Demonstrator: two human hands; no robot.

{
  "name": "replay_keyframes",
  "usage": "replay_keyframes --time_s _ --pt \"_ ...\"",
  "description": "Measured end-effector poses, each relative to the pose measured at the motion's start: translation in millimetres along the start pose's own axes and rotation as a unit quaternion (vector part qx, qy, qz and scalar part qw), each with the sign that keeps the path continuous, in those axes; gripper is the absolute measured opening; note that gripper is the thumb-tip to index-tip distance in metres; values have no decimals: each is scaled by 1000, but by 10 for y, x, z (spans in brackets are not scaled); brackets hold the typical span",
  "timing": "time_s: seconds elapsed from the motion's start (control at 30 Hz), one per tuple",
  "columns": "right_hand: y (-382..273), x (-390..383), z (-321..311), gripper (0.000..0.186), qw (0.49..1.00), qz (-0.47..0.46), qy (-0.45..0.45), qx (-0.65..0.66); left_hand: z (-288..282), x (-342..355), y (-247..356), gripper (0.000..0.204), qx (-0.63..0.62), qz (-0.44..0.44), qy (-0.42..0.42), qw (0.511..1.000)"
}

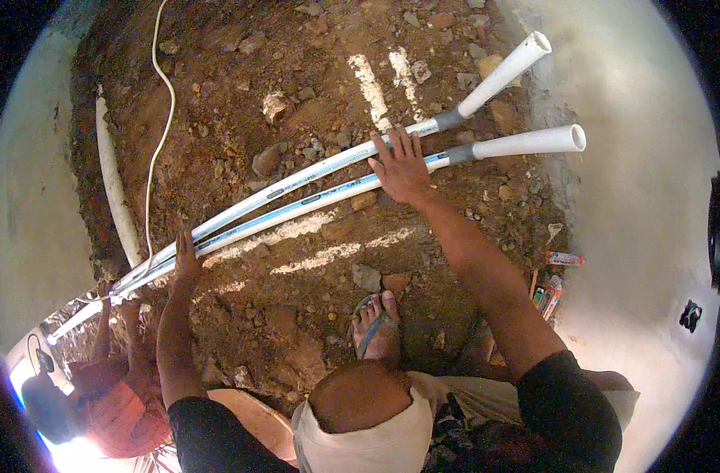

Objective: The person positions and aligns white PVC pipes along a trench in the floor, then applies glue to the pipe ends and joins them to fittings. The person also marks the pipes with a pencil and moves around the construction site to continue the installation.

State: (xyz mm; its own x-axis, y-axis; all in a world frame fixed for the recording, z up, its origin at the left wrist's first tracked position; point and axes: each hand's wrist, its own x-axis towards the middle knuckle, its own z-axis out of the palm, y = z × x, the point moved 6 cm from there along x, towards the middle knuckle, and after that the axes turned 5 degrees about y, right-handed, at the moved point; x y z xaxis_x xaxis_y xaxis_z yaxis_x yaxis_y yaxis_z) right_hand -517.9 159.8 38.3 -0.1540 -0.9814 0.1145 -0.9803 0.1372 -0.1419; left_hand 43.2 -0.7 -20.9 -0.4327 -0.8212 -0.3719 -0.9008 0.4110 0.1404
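Observation:
Two long white plastic pipes with blue stripes, an upper pipe [312, 175] and a lower pipe [328, 193], run side by side across dug-up soil. At their right ends, grey couplings [450, 120] join them to tilted white pipe pieces [505, 75] with open ends. My right hand [405, 169] lies on the pipes near the couplings, fingers spread across the upper one. Farther left, my left hand [186, 258] rests against both pipes where they come close together, its fingers stretched out. The palms' undersides are hidden.
A co-worker in an orange shirt [127, 418] crouches at lower left, hands at the pipes' far end. A white cable [169, 94] crosses the soil beside an older pipe [114, 173]. Stones and white powder lines [316, 258] mark the ground. Small tubes [565, 258] lie by the right wall [636, 205].

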Motion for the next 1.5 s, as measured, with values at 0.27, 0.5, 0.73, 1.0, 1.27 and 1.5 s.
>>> replay_keyframes --time_s 0.27,0.5,0.73,1.0,1.27,1.5 --pt "0 -2 -1 60 1000 9 11 -9 84 -26 -85 99 16 36 27 999" --pt "6 -8 -17 58 999 -4 45 17 154 -49 -240 101 14 54 61 997" --pt "10 -28 -44 55 999 6 36 17 43 -66 -102 93 -13 104 77 992" --pt "10 -25 -23 52 999 7 36 8 82 -46 -99 91 -6 25 29 999" --pt "2 -8 -15 53 999 10 29 21 69 -63 -148 95 -12 69 54 996" --pt "8 -3 18 52 998 12 55 12 83 -59 -150 95 11 18 15 1000"
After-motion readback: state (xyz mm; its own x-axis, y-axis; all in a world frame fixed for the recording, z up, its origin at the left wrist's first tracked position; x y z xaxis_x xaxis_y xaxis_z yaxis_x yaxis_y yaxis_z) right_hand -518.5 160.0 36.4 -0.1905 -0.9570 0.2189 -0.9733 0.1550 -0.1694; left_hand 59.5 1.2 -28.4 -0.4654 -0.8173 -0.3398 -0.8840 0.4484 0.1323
